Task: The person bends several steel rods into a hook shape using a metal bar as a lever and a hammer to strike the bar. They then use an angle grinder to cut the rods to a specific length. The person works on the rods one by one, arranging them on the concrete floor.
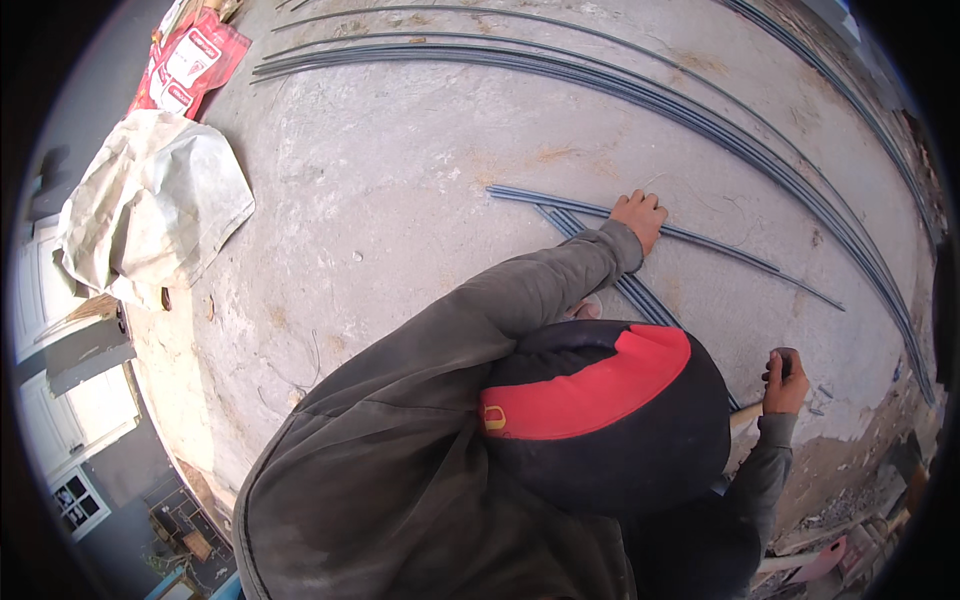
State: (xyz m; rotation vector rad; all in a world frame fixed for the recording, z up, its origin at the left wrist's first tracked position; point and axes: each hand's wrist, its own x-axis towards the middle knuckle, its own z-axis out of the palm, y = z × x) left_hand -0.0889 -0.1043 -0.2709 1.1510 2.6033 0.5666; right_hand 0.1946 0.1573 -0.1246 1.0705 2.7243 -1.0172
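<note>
My left hand (641, 217) reaches forward in a grey-brown sleeve, fingers closed over a small bundle of thin steel rods (715, 245) lying on the concrete. Beneath it, a second bundle of cut rods (650, 302) runs slantwise toward my bent knee (600, 415), in black cloth with a red panel. The knee hides part of that bundle. Off to the right, my right hand (786, 381) is raised with curled fingers; what it holds, if anything, is too dark to make out. Near its wrist, a pale wooden-looking piece (743, 420) shows partly.
Long steel rods (600, 78) curve across the far floor and down the right. A crumpled pale sheet (160, 200) and a red printed bag (195, 62) lie at left. Short metal bits (822, 395) sit by my right hand. Rubble and scraps (850, 510) line the lower right edge.
</note>
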